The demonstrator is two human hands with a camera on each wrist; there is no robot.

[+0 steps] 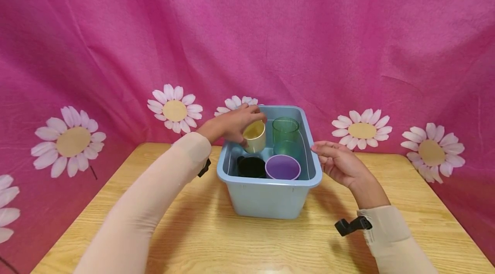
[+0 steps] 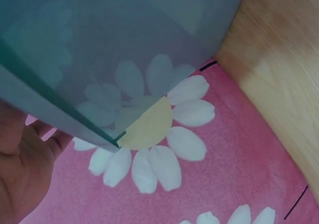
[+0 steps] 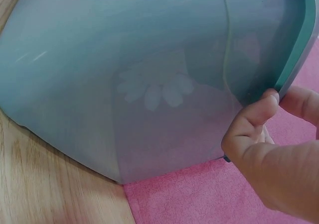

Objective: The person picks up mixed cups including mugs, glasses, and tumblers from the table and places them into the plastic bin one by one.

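Observation:
A light blue plastic bin [image 1: 267,199] stands on the table with several cups in it. My left hand [image 1: 237,124] reaches over the bin's left side and grips a pale yellow cup [image 1: 255,143] from above, thumb at the near side and fingers at the far side. Only part of that hand shows in the left wrist view, where the bin hides the cup. At the right side, my right hand [image 1: 342,163] pinches the bin's rim, seen closely where the thumb meets the rim [image 3: 297,59]. A green clear cup [image 1: 285,136], a purple cup [image 1: 282,167] and a black cup [image 1: 251,167] sit inside.
The wooden table [image 1: 247,246] extends around the bin. Behind it hangs a pink cloth [image 1: 270,38] with large white daisies, close to the bin's far end. A black strap-on mount [image 1: 353,224] sits at my right wrist.

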